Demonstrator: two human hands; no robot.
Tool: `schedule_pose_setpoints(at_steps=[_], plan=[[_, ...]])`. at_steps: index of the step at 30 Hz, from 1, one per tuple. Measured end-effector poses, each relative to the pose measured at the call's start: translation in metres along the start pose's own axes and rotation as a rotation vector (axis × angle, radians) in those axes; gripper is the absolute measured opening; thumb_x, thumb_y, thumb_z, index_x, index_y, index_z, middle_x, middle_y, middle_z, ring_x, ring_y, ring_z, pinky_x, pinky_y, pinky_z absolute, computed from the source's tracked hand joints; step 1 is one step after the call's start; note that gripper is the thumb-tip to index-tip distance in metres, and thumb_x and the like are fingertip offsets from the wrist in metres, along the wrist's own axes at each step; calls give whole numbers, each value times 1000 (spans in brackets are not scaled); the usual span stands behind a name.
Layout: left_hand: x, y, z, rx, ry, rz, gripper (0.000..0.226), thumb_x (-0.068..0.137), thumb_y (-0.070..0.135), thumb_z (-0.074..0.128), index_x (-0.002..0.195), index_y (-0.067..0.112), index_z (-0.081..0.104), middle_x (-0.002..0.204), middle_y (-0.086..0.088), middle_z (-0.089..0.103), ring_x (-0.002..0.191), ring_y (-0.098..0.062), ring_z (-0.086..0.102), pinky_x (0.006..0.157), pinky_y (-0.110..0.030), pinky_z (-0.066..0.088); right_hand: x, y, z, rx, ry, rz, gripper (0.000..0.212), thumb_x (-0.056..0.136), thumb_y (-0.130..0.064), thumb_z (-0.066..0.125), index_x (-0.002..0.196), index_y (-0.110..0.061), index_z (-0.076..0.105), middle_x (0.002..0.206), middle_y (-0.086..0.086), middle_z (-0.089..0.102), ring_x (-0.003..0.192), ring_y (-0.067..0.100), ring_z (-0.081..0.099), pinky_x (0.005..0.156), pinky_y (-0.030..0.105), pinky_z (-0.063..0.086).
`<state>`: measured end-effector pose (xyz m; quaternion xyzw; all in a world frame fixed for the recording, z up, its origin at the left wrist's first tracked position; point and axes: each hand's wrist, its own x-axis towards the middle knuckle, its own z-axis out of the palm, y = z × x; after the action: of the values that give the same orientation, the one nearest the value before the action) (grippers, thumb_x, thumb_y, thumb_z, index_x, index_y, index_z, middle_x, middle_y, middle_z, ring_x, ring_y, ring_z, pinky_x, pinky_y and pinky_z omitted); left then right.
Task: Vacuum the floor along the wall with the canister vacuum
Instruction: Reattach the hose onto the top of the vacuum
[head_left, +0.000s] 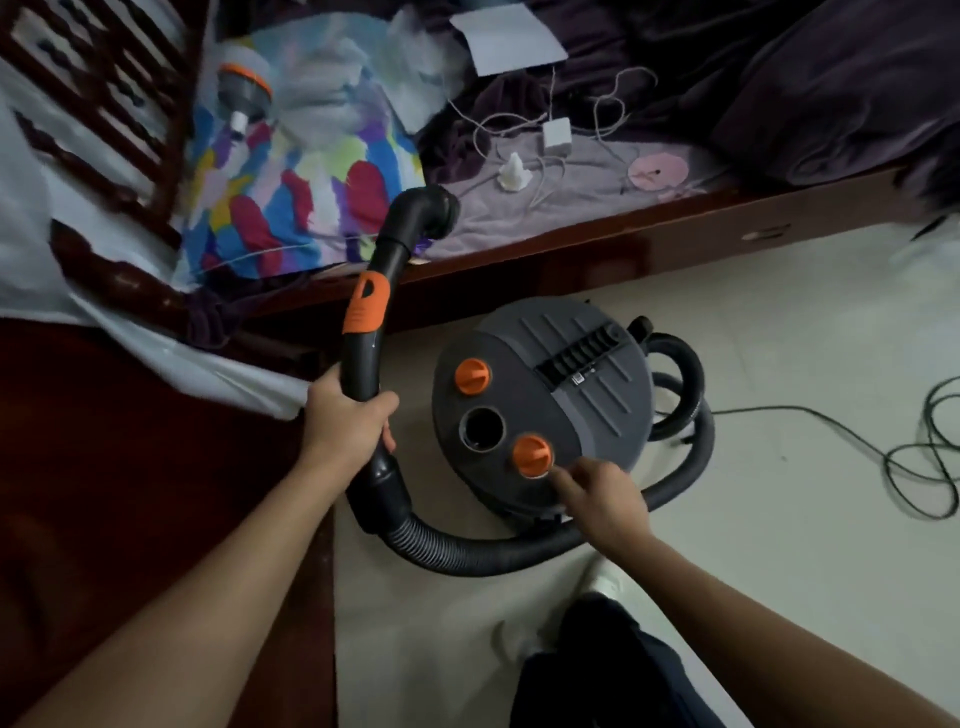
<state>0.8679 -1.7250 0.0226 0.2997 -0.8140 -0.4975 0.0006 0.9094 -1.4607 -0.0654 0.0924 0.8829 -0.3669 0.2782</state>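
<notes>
The grey round canister vacuum (561, 395) stands on the pale tiled floor beside the bed. Its top carries two orange knobs and an open round port (483, 428). My left hand (345, 415) grips the black curved wand handle (371, 332), which has an orange slider and ends in an open elbow nozzle (431, 208) over the bed edge. A ribbed black hose (467, 551) loops from the handle round the canister. My right hand (605, 493) has its fingers curled, with the fingertips touching the nearer orange knob (532, 454).
A wooden bed frame (597, 249) runs along the back, covered with a colourful cloth, purple blankets, a white charger and cables. A grey and orange vacuum attachment (244, 88) lies on the bed. The black power cord (914, 457) coils on the floor at right. My dark-clothed knee (597, 670) is below.
</notes>
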Motion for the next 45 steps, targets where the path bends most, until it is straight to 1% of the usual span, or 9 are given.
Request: schedule_pose_setpoints(at_steps=[9,14,19,26,30,34,37,40,45], plan=[[20,2,49,44,-83,-55,16,71,9,64,80,14,51,48,-7,58,45,-32,62,49,-36,53,27,-30,18,180,-127,404,62,90,-64,42,105,-8,63,95,11,73,94,28,69,91,42,52],[33,0,49,67,-115,-57,16,73,5,63,82,10,51,47,-9,57,44,-32,60,49,-41,53,38,-36,15,202,-148,424,48,91,-53,51,94,-8,66,62,1,73,68,16,73,83,38,57],[46,-15,45,89,-154,-82,19,77,5,63,89,11,50,45,-6,57,42,-29,60,49,-36,53,34,-41,26,73,-38,430,50,80,-60,55,89,-13,68,85,4,72,82,25,69,79,39,56],[73,-26,49,36,-285,-78,18,76,0,63,84,11,51,44,-4,56,39,-26,58,43,-32,51,31,-46,36,-341,213,225,47,76,-60,51,59,-16,47,57,-5,51,57,23,55,50,27,34],[84,-26,38,23,-360,-34,18,75,-1,63,81,11,51,42,-4,56,37,-26,58,40,-27,47,39,-66,29,-518,238,198,45,79,-57,52,63,-16,50,62,0,54,63,28,60,53,28,32],[99,-30,18,30,-399,-27,17,72,4,64,82,12,52,43,-5,57,39,-28,60,42,-29,48,67,-113,33,-94,261,290,51,81,-63,52,61,-17,58,56,-4,58,59,21,59,50,28,39],[110,-39,1,55,-412,11,17,69,6,64,79,12,51,44,-5,57,38,-29,60,41,-29,46,89,-142,44,211,113,441,50,84,-63,52,77,-15,67,55,-2,69,58,18,69,68,36,57],[126,-48,-15,105,-422,69,17,68,9,64,79,13,51,45,-7,58,39,-28,60,43,-30,48,103,-150,59,276,69,482,46,89,-54,53,84,-11,66,53,-4,69,50,14,69,76,40,59],[141,-49,-21,40,-393,69,19,71,5,63,83,13,51,45,-6,57,37,-28,59,39,-29,47,113,-147,69,141,149,473,39,85,-49,54,88,-11,61,56,-2,68,53,18,68,64,33,54]])
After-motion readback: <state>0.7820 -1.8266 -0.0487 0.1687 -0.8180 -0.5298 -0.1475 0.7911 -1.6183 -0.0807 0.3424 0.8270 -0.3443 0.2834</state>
